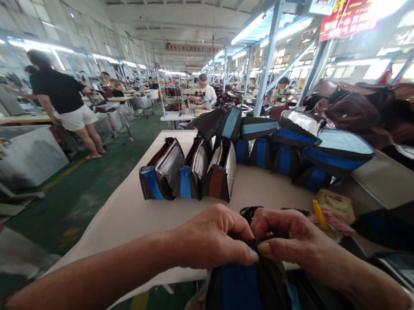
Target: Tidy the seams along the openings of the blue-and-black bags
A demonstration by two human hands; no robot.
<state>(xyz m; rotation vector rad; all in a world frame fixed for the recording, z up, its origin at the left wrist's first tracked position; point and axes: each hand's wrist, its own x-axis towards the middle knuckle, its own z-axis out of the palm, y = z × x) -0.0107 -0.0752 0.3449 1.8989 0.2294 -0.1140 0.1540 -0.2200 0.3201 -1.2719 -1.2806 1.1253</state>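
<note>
A black bag with a wide blue stripe [241,297] rests against my lap, its top edge at the front of the table. Thumb and fingers of my left hand [219,236] pinch that top edge. Close beside it, my right hand [286,231] pinches the same edge, the two thumbs nearly touching. The exact part between the fingertips is hidden. Just behind my hands shows a dark, shiny piece [250,213], mostly covered.
Three upright bags [188,173] stand on the pale table [122,209]. More blue-striped bags [280,154] are piled behind, brown bags [366,105] at the right. A yellow-handled tool [319,215] lies right of my hands. A person [61,94] stands left across the aisle.
</note>
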